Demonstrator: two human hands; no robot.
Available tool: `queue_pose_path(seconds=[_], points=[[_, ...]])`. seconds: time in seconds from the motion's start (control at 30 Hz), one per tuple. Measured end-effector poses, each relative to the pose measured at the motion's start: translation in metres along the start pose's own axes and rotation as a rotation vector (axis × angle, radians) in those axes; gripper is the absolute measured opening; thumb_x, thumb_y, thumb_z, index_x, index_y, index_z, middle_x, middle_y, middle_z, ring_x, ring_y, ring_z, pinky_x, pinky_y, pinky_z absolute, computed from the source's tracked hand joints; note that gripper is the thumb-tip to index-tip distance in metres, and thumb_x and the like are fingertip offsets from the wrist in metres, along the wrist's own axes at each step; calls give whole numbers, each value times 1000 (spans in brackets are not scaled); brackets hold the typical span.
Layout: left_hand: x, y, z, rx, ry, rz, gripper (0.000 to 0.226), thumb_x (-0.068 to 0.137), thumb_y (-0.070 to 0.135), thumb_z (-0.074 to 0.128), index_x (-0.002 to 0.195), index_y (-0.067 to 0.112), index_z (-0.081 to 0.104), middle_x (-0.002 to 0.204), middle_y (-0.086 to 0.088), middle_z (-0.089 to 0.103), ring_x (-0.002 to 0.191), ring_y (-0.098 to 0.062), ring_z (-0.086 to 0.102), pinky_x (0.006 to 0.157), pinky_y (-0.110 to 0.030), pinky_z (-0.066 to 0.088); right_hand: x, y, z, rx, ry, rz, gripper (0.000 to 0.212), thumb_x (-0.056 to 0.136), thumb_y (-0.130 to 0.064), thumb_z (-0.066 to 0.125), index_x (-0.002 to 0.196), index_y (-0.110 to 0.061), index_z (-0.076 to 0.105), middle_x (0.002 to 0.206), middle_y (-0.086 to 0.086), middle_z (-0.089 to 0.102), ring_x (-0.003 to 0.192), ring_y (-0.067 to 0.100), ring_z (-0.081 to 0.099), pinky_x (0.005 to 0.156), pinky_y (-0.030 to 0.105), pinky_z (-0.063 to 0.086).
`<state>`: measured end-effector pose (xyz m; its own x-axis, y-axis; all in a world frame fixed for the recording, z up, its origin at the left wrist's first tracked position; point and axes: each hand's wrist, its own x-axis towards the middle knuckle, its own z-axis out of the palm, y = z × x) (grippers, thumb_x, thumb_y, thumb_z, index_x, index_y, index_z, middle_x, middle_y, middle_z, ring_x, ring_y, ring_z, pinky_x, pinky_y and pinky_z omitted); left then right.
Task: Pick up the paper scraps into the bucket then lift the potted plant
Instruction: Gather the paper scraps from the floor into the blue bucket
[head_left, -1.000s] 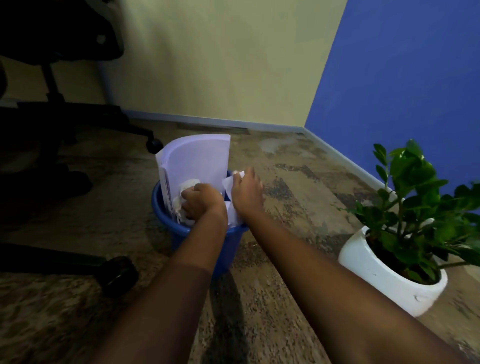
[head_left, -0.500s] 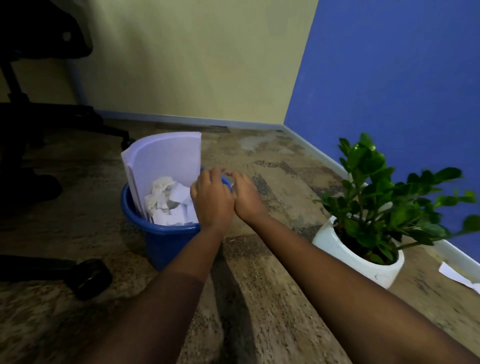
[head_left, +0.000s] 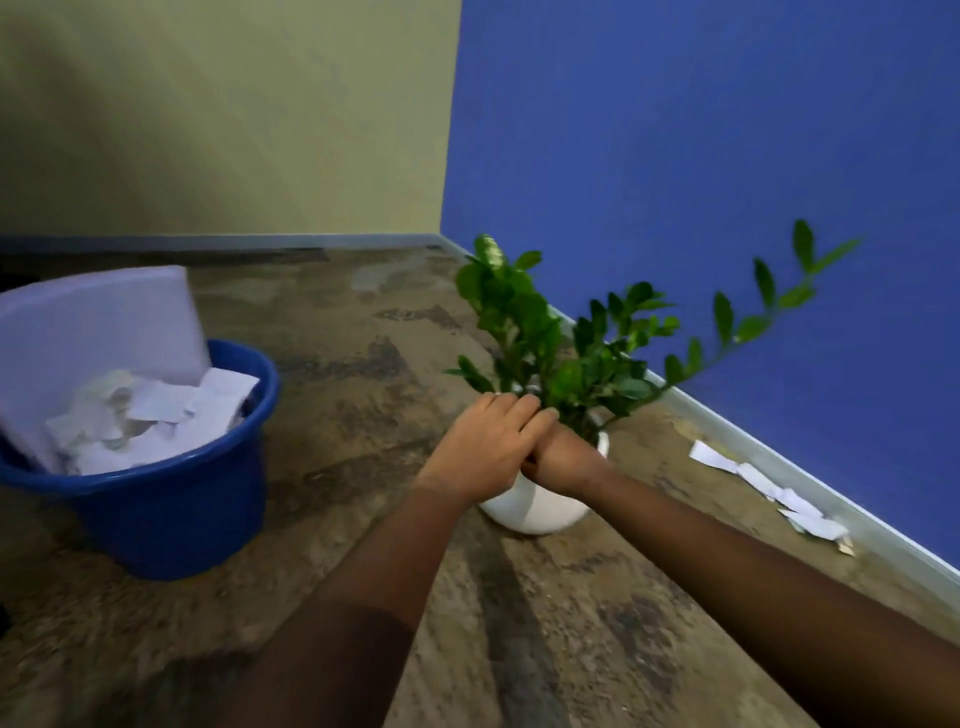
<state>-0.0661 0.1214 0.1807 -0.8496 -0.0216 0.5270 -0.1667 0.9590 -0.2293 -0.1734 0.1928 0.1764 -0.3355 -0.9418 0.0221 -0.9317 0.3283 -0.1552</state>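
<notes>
- On the floor near the corner where a yellow wall meets a blue wall, a person's 2 bare forearms reach forward to the potted plant (head_left: 535, 512). It is a round white pot with leafy green stems, standing near the skirting of the blue wall.
- Pressed together at the pot's near rim are the left hand (head_left: 480, 449) and the right hand (head_left: 563, 460), the left lying partly over the right. Leaves and the left hand hide the fingers, so it cannot be told whether either hand grips the pot or the stems.
- Judgement: the lift looks about to begin. It would go best with the hands parted, 1 palm low on each side of the pot's wall. The stems look thin and could bend or tear if the hands bunch there. Raising the pot level should keep anything from spilling.
- Well apart to the left stands the bucket (head_left: 171, 499), blue plastic. It holds a heap of crumpled white paper scraps (head_left: 150, 421) reaching about rim height. A large curved white sheet (head_left: 98, 322) stands upright against its far wall, rising above the rim.
- Several loose white scraps (head_left: 769, 486) lie on the floor along the skirting, right of the pot and outside the bucket, so the picking-up looks unfinished.
</notes>
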Motion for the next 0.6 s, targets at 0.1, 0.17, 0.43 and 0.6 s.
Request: queue_pose_path(seconds=[0.1,0.17,0.43,0.6], points=[[25,40,13,-34,1,148,49,55,17,78,104,14,73,91,-4,73,69,-20,69,60,-22,55,-33,48,0,-68,-43,35,33,92,-7,41,121,3,55,124,22,57,110,32,54,85,34,37],[40,63,20,-58,-2,238,45,63,18,63,107,14,72,92,-3,73,71,-19,70,62,-21,55,-55,82,-1,-63,-66,64,29,90,-7,44,115,2,57,118,23,58,105,34,56,81,35,39],[85,153,84,-283,-310,69,56,93,17,37,147,14,24,146,-12,36,133,-28,36,112,-36,29,-130,213,3,-141,-127,273,31,89,-12,42,115,-16,58,125,7,53,120,23,49,97,32,44],[97,192,132,-326,-457,-201,58,97,21,37,150,13,15,154,-11,25,144,-28,22,119,-40,20,-171,288,30,-81,-87,646,30,91,-19,47,120,-21,54,134,6,48,124,23,47,101,35,44]])
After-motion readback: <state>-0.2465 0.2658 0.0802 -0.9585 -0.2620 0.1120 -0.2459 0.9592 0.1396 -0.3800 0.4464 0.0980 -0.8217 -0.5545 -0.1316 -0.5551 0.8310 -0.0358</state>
